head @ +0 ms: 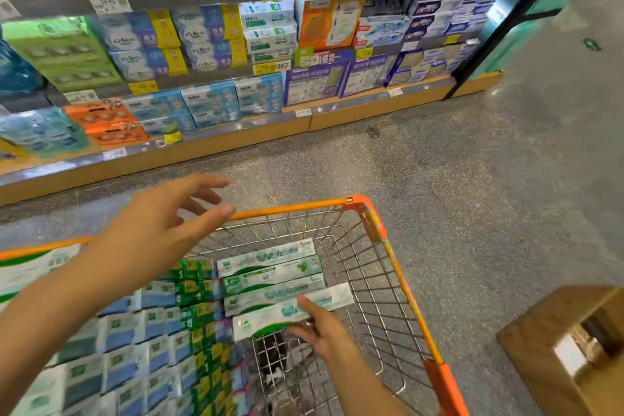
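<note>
A wire shopping cart with an orange rim (388, 240) stands in front of me, packed on its left with several toothpaste boxes (141, 341). A stack of pale green-and-white toothpaste boxes (270, 277) lies across the cart's middle. My right hand (320, 328) is inside the cart and grips the nearest box of that stack (270, 317) at its right part, fingers along the top and thumb underneath. My left hand (162, 230) hovers above the cart's far rim with fingers spread, holding nothing.
Store shelves (236, 54) full of boxed toothpaste run along the left and far side, with a wooden base edge (236, 142) at floor level. A brown cardboard box (567, 344) sits on the speckled floor at lower right. Open floor (472, 179) lies beyond the cart.
</note>
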`<state>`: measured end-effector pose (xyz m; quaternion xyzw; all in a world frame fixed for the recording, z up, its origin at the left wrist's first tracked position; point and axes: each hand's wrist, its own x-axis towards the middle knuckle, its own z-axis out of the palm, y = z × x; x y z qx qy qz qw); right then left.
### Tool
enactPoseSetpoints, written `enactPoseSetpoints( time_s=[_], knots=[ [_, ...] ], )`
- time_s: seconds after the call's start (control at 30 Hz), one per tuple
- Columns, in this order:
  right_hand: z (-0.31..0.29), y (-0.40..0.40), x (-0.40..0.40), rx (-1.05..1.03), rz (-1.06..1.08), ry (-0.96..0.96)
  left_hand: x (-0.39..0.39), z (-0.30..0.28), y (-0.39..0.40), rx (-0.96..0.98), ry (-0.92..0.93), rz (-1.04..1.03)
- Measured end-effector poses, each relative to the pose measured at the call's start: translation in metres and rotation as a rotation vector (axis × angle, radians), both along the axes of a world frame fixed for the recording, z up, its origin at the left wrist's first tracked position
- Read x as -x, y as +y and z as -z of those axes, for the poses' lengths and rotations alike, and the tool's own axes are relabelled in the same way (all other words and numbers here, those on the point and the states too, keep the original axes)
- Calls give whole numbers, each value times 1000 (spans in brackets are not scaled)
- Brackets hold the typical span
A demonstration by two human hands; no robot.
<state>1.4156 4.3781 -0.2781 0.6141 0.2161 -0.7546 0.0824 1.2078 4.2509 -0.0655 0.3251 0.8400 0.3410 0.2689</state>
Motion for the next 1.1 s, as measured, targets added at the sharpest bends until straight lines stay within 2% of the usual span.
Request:
enactPoseSetpoints(
  time_s=[0.13,0.23,0.53,0.7,0.8,0.9,1.0,1.1],
  knots=[
    [33,-8,2,11,17,-86,7,16,-13,11,-22,-1],
    [56,-13,12,19,34,-76,10,20,-19,10,-60,-36],
    [86,-26,12,35,120,-121,14,25,-33,42,-13,-15],
    [79,-26,8,49,-76,-117,11,19,-35,61,-2,-19],
    [38,-19,26,13,-251,-110,4,3,-38,61,22,-27],
    [-32,-9,50,-188,-315,-33,-8,-23,-42,29,73,14],
    [-114,-2,56,-653,-438,103,-27,-56,-40,-13,135,65],
    [-207,3,34,-1064,-513,117,-53,-88,-33,-25,219,148]
  ],
)
